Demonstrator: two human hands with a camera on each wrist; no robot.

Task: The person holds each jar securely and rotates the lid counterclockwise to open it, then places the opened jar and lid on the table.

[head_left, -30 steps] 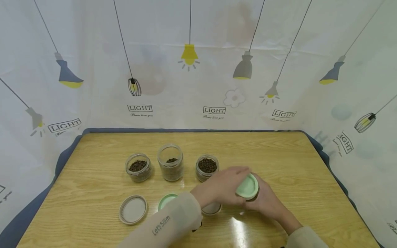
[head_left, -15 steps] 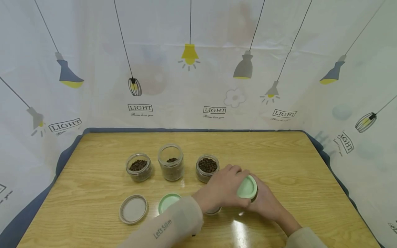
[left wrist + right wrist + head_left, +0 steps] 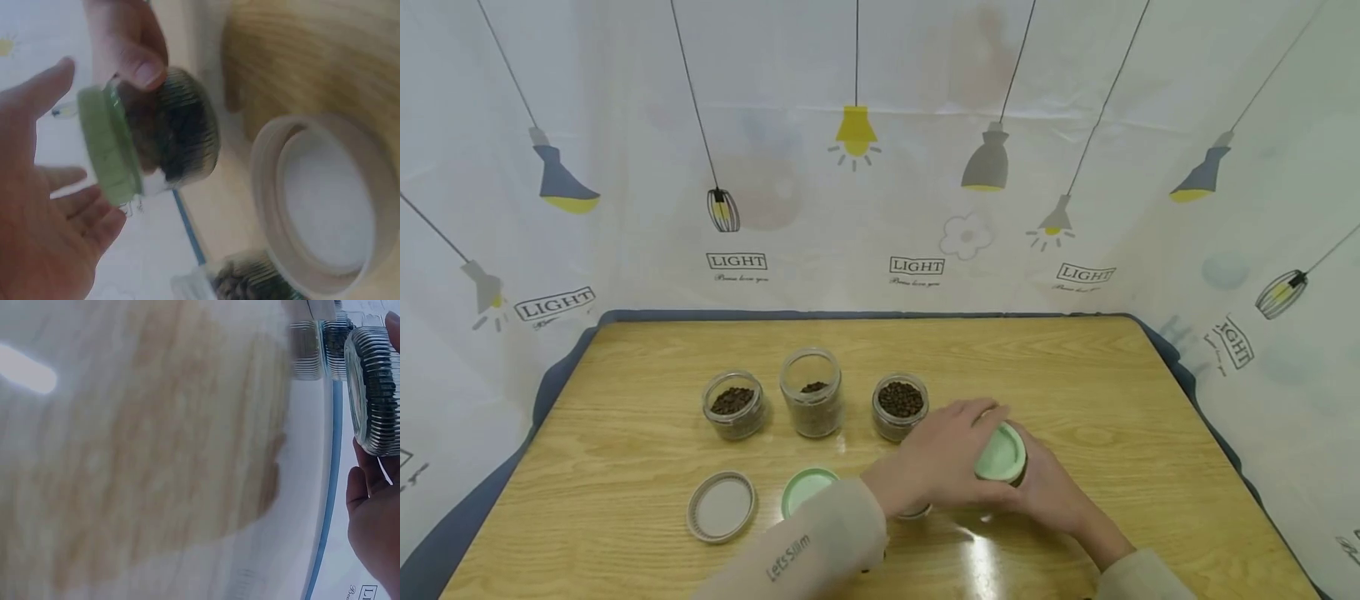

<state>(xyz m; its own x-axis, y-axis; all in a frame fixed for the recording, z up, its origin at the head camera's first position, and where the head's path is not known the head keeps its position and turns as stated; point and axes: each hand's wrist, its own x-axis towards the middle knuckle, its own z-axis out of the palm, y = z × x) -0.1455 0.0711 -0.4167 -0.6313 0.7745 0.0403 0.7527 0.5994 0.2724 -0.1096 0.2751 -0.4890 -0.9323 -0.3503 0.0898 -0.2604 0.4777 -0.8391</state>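
Observation:
A glass jar of dark beans (image 3: 184,134) with a pale green lid (image 3: 1002,452) is held tilted above the table's right half. My right hand (image 3: 1051,492) grips the jar body from the right, its thumb on the ribbed glass in the left wrist view. Around the lid side reaches my left hand (image 3: 943,458); in the left wrist view its thumb stands apart from the lid and its loose fingers lie close below the rim. Most of the jar is hidden by both hands in the head view, while its ribbed base (image 3: 378,394) shows in the right wrist view.
Three lidless jars of dark beans stand behind: a short jar (image 3: 734,417), a taller jar (image 3: 812,408) and another short jar (image 3: 895,423). In front lie a greyish lid (image 3: 722,507), a green lid (image 3: 808,487) and a whitish lid (image 3: 328,200) mostly hidden under the left arm.
Both hands stay around the lidded jar with only small shifts. The left hand's fingers and thumb have changed position slightly about the lid. The jars and lids on the table have not moved.

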